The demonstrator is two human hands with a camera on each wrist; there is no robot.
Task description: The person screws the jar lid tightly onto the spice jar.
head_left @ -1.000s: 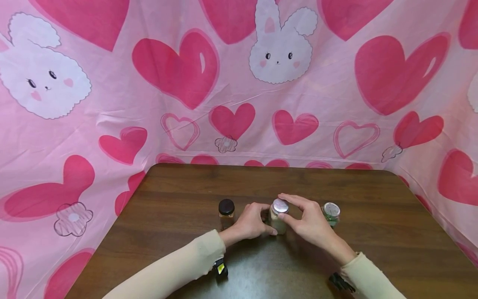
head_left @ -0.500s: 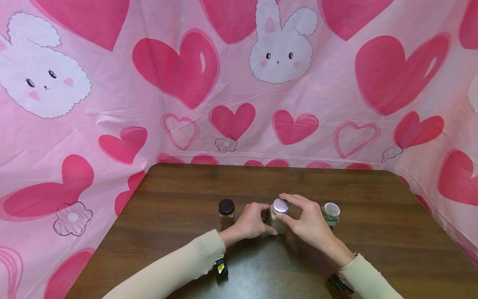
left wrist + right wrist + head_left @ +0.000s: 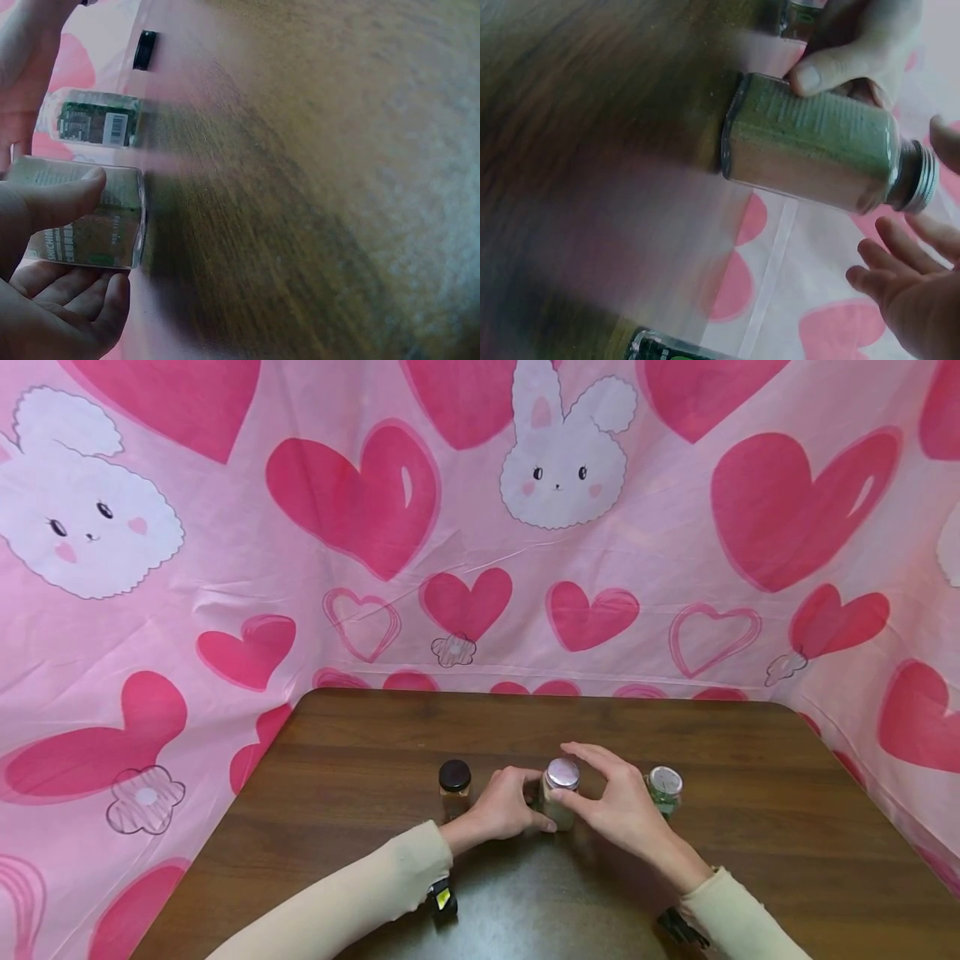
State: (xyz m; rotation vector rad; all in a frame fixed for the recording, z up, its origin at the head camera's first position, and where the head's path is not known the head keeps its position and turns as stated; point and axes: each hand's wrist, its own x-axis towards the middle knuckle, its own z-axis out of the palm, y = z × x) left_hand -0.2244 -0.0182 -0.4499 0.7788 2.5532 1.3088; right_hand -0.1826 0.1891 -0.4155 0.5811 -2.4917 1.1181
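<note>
Jar [image 3: 817, 146] on brown table [image 3: 367, 756], pink backdrop [image 3: 480, 547]

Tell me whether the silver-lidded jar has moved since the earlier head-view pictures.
No. In the head view, the silver-lidded jar shows no visible shift in any direction against the far edge of the table.

Black-lidded jar [image 3: 455, 787] and greenish jar [image 3: 665, 788] on brown table [image 3: 555, 893], pink heart-printed cloth [image 3: 472, 539] behind

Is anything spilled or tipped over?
Nope, nothing stands out. The black-capped jar, the silver-lidded jar in the left hand and the green jar all stand upright, and no spill shows on the table.
</note>
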